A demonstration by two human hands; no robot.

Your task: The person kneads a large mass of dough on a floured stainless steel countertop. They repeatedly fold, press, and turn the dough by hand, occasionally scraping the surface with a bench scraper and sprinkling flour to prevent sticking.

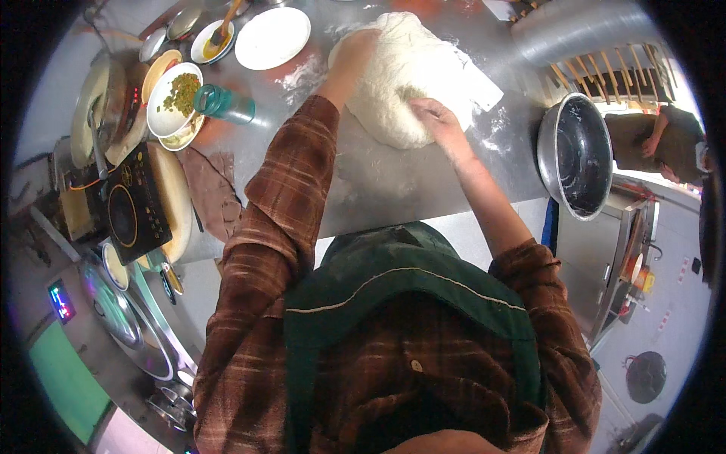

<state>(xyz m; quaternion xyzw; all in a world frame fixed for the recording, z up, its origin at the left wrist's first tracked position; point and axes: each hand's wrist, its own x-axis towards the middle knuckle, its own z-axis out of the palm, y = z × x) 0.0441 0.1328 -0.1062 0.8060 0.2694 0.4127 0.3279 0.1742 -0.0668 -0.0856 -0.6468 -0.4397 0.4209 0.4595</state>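
Observation:
A large floured mass of white dough (pixel 391 79) lies on the stainless steel worktop (pixel 374 193). My left hand (pixel 357 51), somewhat blurred, rests on the dough's upper left part; its fingers are hard to make out. At the near right part of the dough is my right hand (pixel 437 116), its fingertips closed on the dough beside a small hollow. A white dough scraper or board (pixel 485 88) sticks out from under the dough's right side, with loose flour around it.
Left stand a green-tinted glass (pixel 227 105), a bowl of chopped green food (pixel 181 96), a white plate (pixel 272 38), a bowl with a brush (pixel 212 42) and an induction cooker (pixel 136 204). A metal basin (pixel 575 156) sits at the right edge. Another person (pixel 658 142) is far right.

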